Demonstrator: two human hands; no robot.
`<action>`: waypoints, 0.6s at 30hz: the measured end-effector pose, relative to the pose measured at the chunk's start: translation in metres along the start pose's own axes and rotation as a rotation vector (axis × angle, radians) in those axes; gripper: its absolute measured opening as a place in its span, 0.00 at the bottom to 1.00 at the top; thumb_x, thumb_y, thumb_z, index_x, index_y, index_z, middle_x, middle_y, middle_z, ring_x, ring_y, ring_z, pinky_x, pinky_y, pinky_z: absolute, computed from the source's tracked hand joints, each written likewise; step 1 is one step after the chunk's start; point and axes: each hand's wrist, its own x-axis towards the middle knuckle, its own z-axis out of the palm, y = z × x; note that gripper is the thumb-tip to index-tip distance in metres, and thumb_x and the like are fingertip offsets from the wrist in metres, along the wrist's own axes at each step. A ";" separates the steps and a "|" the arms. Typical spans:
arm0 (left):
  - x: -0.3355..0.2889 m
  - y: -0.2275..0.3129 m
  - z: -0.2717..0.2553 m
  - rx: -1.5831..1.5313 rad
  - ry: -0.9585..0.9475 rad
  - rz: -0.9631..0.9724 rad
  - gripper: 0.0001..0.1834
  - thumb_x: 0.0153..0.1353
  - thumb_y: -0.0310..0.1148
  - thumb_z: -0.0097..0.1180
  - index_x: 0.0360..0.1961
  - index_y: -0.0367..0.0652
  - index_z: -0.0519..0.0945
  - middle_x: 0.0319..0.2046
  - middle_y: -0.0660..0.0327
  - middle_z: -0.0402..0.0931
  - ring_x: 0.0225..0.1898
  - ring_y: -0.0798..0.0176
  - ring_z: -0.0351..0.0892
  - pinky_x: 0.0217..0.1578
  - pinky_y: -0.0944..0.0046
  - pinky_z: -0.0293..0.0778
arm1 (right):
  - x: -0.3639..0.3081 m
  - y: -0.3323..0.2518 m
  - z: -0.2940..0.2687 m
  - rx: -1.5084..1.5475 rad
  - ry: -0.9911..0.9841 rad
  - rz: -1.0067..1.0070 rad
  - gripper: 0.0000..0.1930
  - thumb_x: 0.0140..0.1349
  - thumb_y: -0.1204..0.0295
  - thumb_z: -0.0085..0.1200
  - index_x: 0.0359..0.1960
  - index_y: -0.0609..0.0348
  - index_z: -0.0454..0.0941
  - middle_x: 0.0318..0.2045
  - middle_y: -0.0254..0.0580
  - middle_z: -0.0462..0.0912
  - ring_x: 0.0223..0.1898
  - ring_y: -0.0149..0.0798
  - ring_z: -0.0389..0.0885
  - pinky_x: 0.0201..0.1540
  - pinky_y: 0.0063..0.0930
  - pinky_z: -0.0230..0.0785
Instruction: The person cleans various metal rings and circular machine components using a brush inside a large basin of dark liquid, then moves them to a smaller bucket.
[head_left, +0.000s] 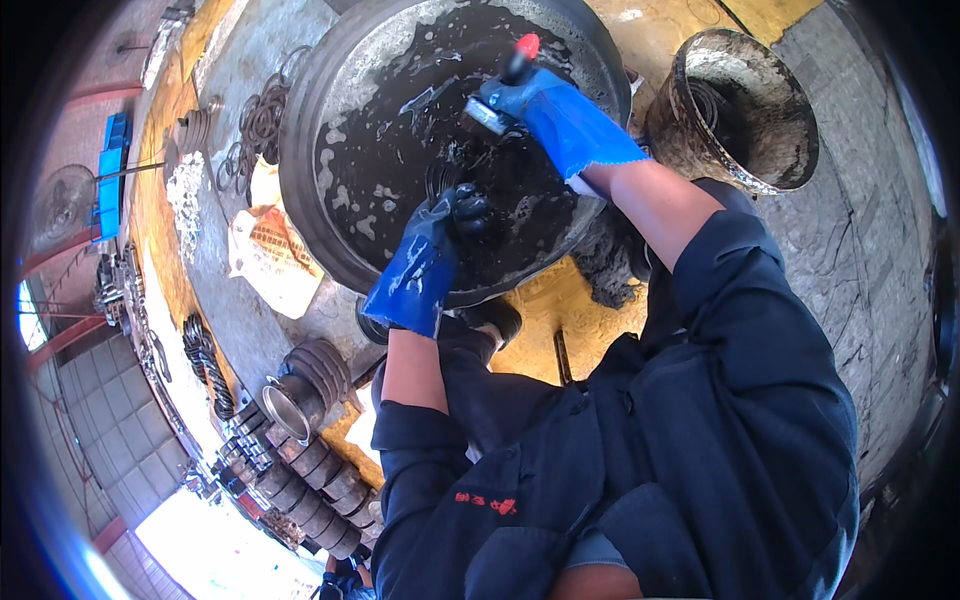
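My right hand (515, 97), in a blue rubber glove, is closed round the dark handle of a tool with a red end (528, 45) and a flat metallic band (487, 115). It looks like a flat brush, though its working end is lost against the dark liquid. Lower and to the left, my left hand (452, 212), gloved in wet blue and black, curls its fingers at a dark, ribbed, ring-like part (440, 178), partly sunk in the liquid. Both hands are over a large round basin (303, 200) of black, foamy liquid.
A crusted metal bucket (672, 130) stands right of the basin. On the left lie dark rings (262, 115) and a printed sack (272, 255). Rows of cylindrical metal parts (310, 470) and a stack of rings (320, 370) occupy the lower left. Dark sludge (605, 265) lies beside the basin.
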 end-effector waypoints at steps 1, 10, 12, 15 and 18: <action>-0.001 -0.002 -0.010 -0.024 0.012 0.009 0.15 0.67 0.31 0.52 0.50 0.32 0.75 0.38 0.54 0.81 0.35 0.61 0.80 0.39 0.64 0.77 | -0.004 -0.001 0.008 0.109 -0.033 0.019 0.21 0.57 0.53 0.57 0.42 0.58 0.81 0.36 0.43 0.84 0.38 0.36 0.80 0.45 0.33 0.73; -0.036 -0.005 -0.018 0.236 0.121 0.285 0.12 0.65 0.29 0.53 0.47 0.34 0.77 0.39 0.54 0.82 0.34 0.63 0.81 0.37 0.67 0.77 | -0.071 -0.020 0.059 0.138 -0.268 -0.314 0.17 0.58 0.55 0.59 0.42 0.53 0.83 0.34 0.41 0.86 0.35 0.35 0.83 0.44 0.32 0.73; -0.026 -0.005 -0.004 0.221 0.106 0.225 0.13 0.66 0.29 0.53 0.48 0.34 0.77 0.39 0.53 0.82 0.35 0.62 0.81 0.37 0.66 0.77 | -0.046 -0.002 0.046 0.000 -0.085 -0.244 0.18 0.56 0.55 0.59 0.38 0.55 0.83 0.32 0.44 0.86 0.35 0.40 0.83 0.42 0.35 0.74; -0.025 -0.004 -0.010 0.195 0.154 0.186 0.13 0.66 0.29 0.52 0.49 0.33 0.76 0.40 0.53 0.82 0.36 0.62 0.81 0.38 0.66 0.77 | -0.048 -0.006 0.049 -0.025 0.100 -0.220 0.19 0.53 0.54 0.60 0.37 0.55 0.83 0.30 0.45 0.85 0.32 0.43 0.83 0.41 0.36 0.74; -0.043 0.001 -0.024 0.262 0.189 0.241 0.14 0.66 0.29 0.52 0.49 0.33 0.76 0.41 0.53 0.82 0.37 0.62 0.82 0.39 0.66 0.77 | -0.083 -0.055 0.049 0.214 -0.224 -0.048 0.17 0.56 0.59 0.62 0.41 0.56 0.82 0.32 0.42 0.85 0.34 0.35 0.83 0.42 0.29 0.75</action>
